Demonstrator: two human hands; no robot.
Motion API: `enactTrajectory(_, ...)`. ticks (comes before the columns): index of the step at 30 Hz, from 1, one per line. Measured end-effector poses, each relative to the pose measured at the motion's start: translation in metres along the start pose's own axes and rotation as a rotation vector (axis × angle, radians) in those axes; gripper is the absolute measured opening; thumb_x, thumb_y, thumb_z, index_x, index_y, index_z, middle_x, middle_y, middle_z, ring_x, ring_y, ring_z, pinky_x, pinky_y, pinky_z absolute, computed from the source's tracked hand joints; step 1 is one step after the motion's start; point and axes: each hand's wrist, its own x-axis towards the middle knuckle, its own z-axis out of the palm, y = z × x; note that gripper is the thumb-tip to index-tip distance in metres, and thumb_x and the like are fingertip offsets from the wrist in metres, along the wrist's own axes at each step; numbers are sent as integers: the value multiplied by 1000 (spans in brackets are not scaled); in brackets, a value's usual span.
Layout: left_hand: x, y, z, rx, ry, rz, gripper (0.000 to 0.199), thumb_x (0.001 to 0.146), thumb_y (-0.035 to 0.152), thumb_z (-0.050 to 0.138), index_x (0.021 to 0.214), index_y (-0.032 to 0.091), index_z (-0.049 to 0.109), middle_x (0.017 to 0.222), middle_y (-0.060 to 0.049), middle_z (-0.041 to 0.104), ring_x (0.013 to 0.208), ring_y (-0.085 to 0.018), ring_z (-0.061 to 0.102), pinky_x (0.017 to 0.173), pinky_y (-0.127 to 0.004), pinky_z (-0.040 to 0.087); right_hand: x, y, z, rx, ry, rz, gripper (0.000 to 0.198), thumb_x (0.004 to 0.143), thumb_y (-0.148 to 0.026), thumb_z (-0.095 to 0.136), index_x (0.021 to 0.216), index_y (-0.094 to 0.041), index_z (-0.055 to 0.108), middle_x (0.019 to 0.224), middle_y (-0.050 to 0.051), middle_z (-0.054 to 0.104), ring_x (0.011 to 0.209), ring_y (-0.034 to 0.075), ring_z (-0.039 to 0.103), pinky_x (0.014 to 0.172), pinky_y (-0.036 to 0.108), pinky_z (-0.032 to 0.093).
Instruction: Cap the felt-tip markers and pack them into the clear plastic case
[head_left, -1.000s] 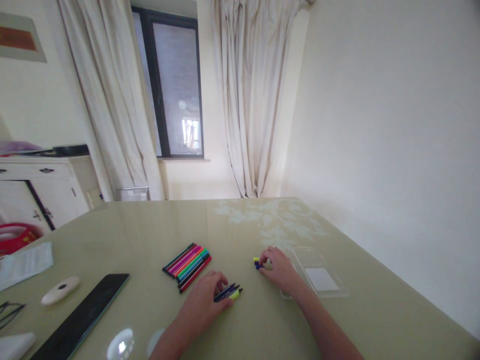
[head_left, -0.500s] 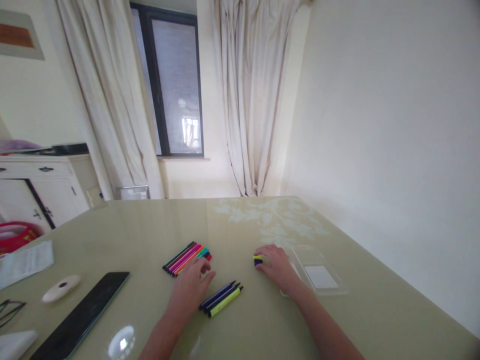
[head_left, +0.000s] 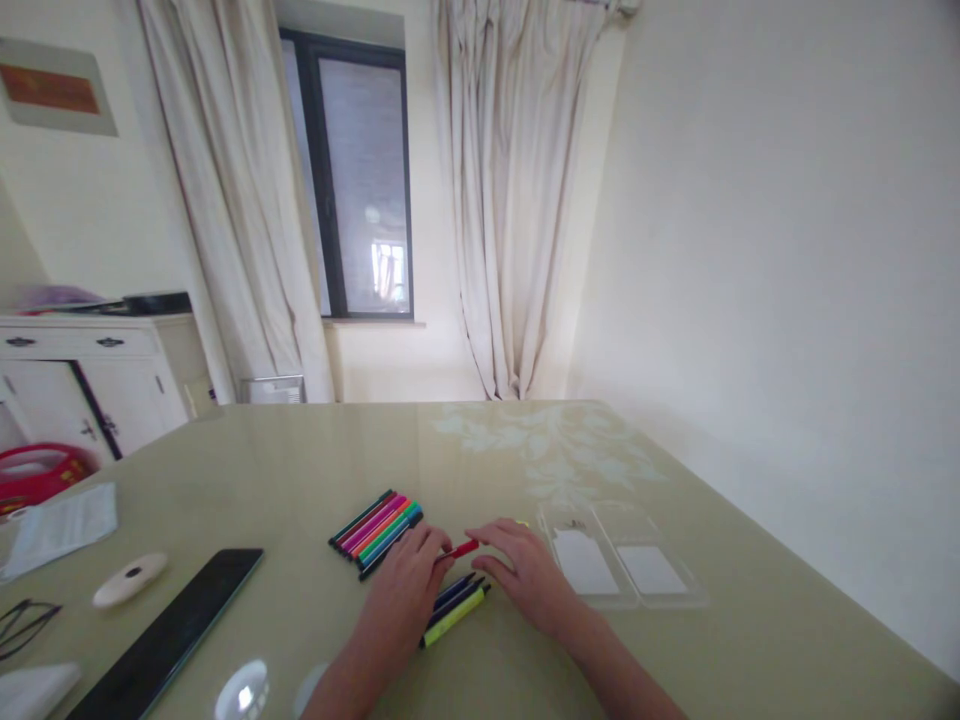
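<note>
A red marker (head_left: 462,549) is held between my two hands in the middle of the table. My left hand (head_left: 405,582) grips its near end with fingers curled. From the other side, the finger and thumb of my right hand (head_left: 527,574) close around its red tip end. Just below lie uncapped markers, a yellow one (head_left: 455,616) beside dark blue ones (head_left: 452,592), partly covered by my left hand. To the left a row of several coloured markers (head_left: 379,525) rests side by side. A bit of yellow (head_left: 523,524) shows behind my right hand, mostly hidden.
An opened clear plastic case (head_left: 632,600) with white inserts lies right of my hands. On the left are a black tablet-like slab (head_left: 176,625), a white oval object (head_left: 130,580), glasses (head_left: 26,625) and a face mask (head_left: 64,525). A wall borders the table's right side.
My left hand has taken the red marker from the row and moved right. My right hand has left the yellow and blue caps and come left to the marker's end.
</note>
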Motion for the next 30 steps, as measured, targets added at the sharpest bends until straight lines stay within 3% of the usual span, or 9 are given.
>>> enactTrajectory(5, -4, 12, -1, -193, -74, 7, 24, 104, 38, 36, 99, 27, 57, 98, -3, 69, 90, -21, 65, 81, -30, 46, 1, 0, -19, 127, 14, -25, 26, 100, -39, 56, 106, -29, 79, 101, 3, 80, 96, 21, 71, 89, 31, 51)
enactTrajectory(9, -3, -10, -10, -182, 7, -85, 28, 104, 43, 33, 98, 26, 55, 91, -2, 69, 83, -21, 65, 77, -31, 46, 1, 36, -53, 115, 305, 132, 25, 93, -40, 60, 98, -26, 81, 101, 6, 80, 95, 24, 71, 89, 36, 53)
enactTrajectory(10, -2, -17, -11, -190, 23, -83, 28, 103, 43, 35, 98, 25, 55, 93, -3, 69, 85, -21, 65, 78, -31, 46, 1, 44, -59, 98, 315, 176, 24, 91, -38, 62, 97, -25, 81, 99, 7, 80, 92, 24, 71, 86, 35, 53)
enactTrajectory(14, 1, -32, -4, -110, -10, -101, 21, 98, 36, 45, 89, 23, 59, 91, -3, 68, 83, -21, 64, 77, -31, 46, 0, 59, -57, -23, 167, 233, 17, 85, -30, 68, 91, -24, 82, 93, 6, 75, 79, 20, 66, 75, 31, 51)
enactTrajectory(20, -2, -20, 6, -77, -63, -136, 23, 95, 35, 51, 85, 21, 66, 88, -4, 68, 79, -20, 62, 76, -32, 44, -2, 51, -38, -180, -24, 232, 12, 76, -13, 72, 81, -23, 75, 89, 1, 74, 89, 19, 65, 85, 29, 44)
enactTrajectory(30, -9, -2, -2, -146, -188, -77, 22, 82, 43, 70, 90, 22, 66, 95, -2, 68, 87, -20, 64, 74, -27, 45, -3, 51, -38, -252, -3, 290, 6, 76, -17, 75, 76, -23, 74, 91, 3, 73, 95, 21, 65, 88, 30, 41)
